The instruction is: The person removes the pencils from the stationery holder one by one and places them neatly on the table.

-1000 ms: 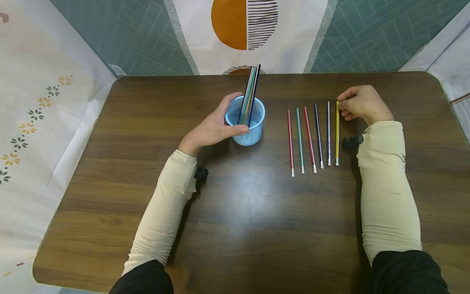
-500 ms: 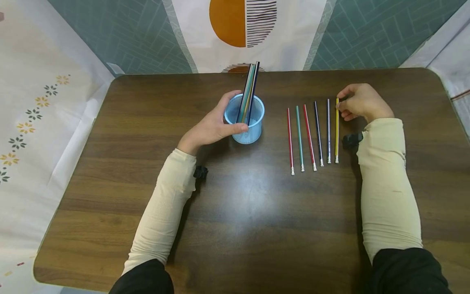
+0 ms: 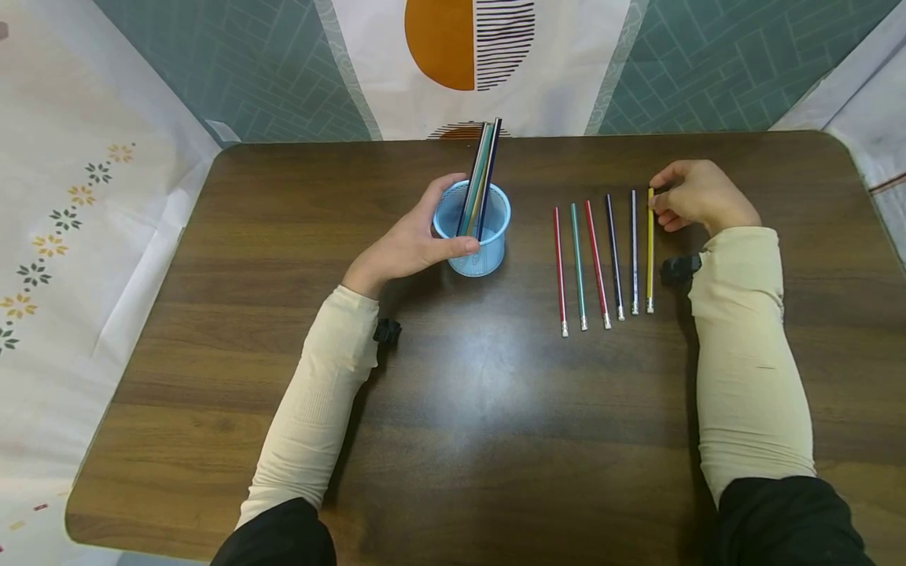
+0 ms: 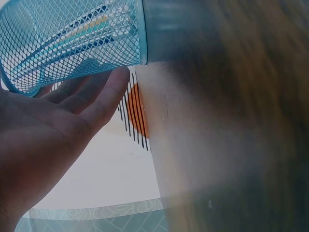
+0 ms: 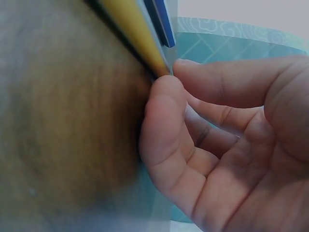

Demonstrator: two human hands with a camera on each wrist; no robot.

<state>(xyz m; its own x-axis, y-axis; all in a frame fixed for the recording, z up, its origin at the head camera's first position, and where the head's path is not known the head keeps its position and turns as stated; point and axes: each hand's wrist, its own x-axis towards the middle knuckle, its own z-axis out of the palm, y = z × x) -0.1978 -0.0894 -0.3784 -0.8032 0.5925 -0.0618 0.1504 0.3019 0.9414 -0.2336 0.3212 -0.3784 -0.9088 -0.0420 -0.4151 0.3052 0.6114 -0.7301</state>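
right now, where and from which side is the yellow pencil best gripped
Probably by a thumb-and-finger pinch on the far end of the yellow pencil, coming from its right, where the right hand is. The shaft is thin and straight, and a purple pencil lies close on its left.

My sleeves [image 3: 750, 354] are matt cloth, the tabletop [image 3: 460, 448] looks like smooth, glossy wood, the cup [image 3: 483, 261] is mesh with a smooth rim [image 4: 142, 34], and the pencils [image 3: 597, 264] have shiny, metallic-looking ends [image 3: 606, 321].
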